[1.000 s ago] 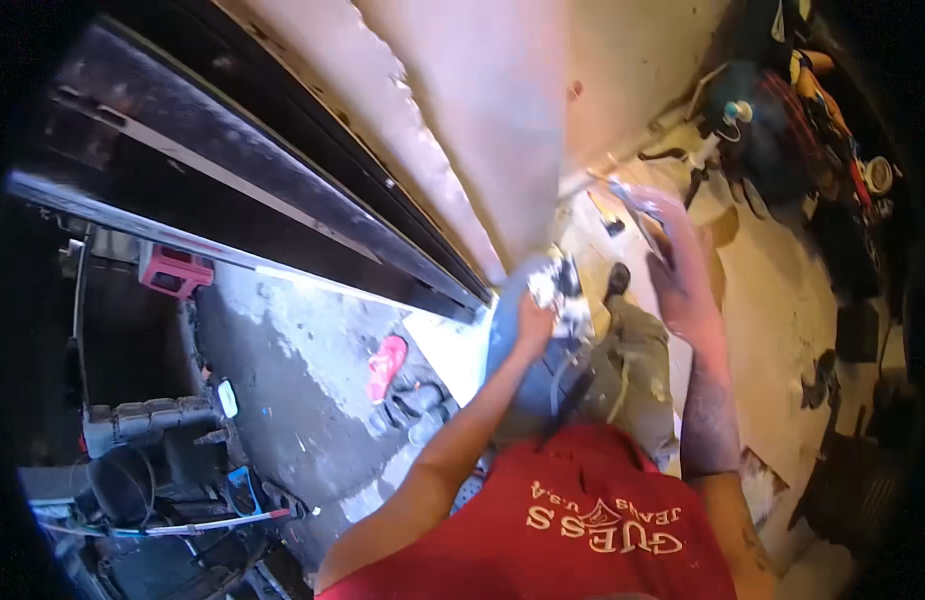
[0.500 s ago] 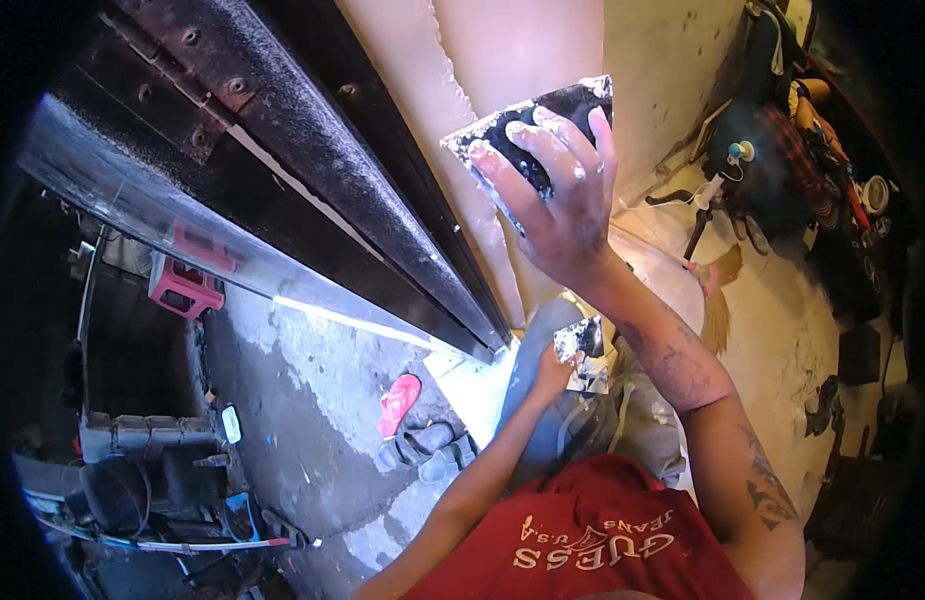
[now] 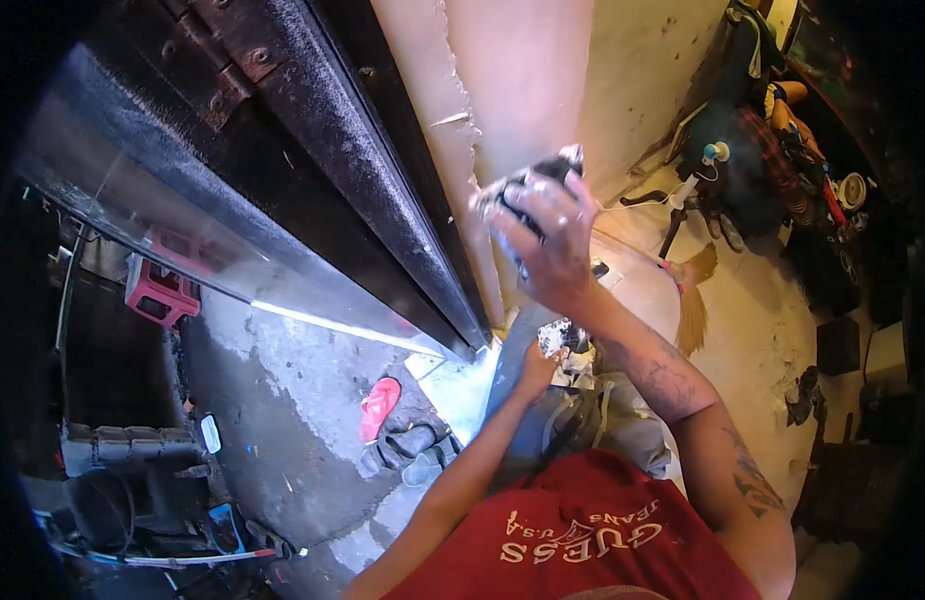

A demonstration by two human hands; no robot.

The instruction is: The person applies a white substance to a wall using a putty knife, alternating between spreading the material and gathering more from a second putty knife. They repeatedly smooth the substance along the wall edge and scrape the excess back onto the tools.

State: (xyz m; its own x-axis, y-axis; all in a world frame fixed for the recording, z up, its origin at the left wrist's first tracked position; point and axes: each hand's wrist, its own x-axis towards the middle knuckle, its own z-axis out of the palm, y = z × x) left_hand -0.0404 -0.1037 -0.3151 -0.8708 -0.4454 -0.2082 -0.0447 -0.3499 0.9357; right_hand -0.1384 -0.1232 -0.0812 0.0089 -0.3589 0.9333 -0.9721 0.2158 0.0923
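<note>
My right hand (image 3: 555,245) is raised in front of the wall (image 3: 513,90), fingers closed around a flat, dark putty spreader (image 3: 558,165) smeared with white paste. The spreader's far edge is near or against the wall; contact is hard to tell because of blur. Lower down, by my knees, my left hand (image 3: 540,370) grips a small plate (image 3: 573,370) coated in white putty. White paste also covers the right fingers. Down the wall runs a ragged-edged strip (image 3: 461,120) beside the dark door frame (image 3: 383,180).
Left of the frame stands a dark metal door (image 3: 233,190). Pink sandals (image 3: 380,408) and dark slippers (image 3: 408,440) lie on the concrete floor. A pink stool (image 3: 163,290) is farther left. On the right are a broom (image 3: 695,300), a white stand lamp (image 3: 716,153) and piled belongings.
My right hand with the spreader has moved down the wall and the spreader has tilted. The left hand's plate has turned slightly. The whole view has shifted a little.
</note>
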